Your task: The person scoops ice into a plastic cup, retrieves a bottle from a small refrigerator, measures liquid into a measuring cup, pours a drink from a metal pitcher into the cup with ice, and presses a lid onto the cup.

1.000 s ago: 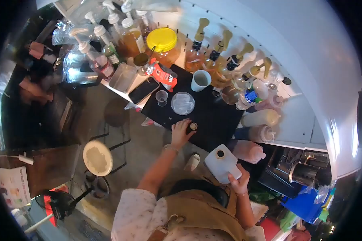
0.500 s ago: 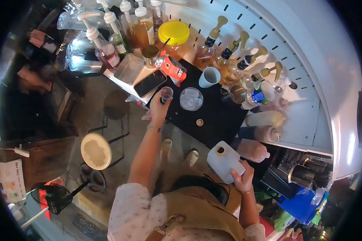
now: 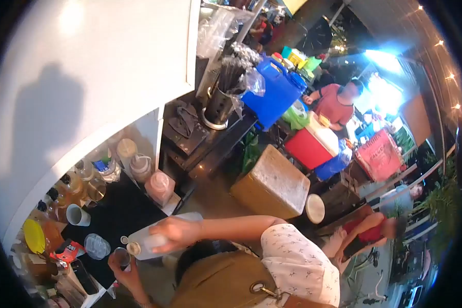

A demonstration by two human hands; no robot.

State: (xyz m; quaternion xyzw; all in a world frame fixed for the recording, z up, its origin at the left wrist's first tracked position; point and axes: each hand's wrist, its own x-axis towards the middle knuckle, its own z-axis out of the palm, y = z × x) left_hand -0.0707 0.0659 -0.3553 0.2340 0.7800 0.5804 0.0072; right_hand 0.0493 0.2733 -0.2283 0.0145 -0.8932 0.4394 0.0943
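While left hand holds cup, jug (long axis tilted) points mouth cupward.

A pale short-sleeved shirt is showing a scattered print of small dark motifs. A brown apron is covering its front, and a metal eyelet and clip are joining its edge to a reddish-brown strap.

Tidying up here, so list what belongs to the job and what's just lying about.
In the job:
white jug, in the right hand
small cup, in the left hand
round cap, probably the jug's

Apparently just lying about:
phone
red cooler
blue container
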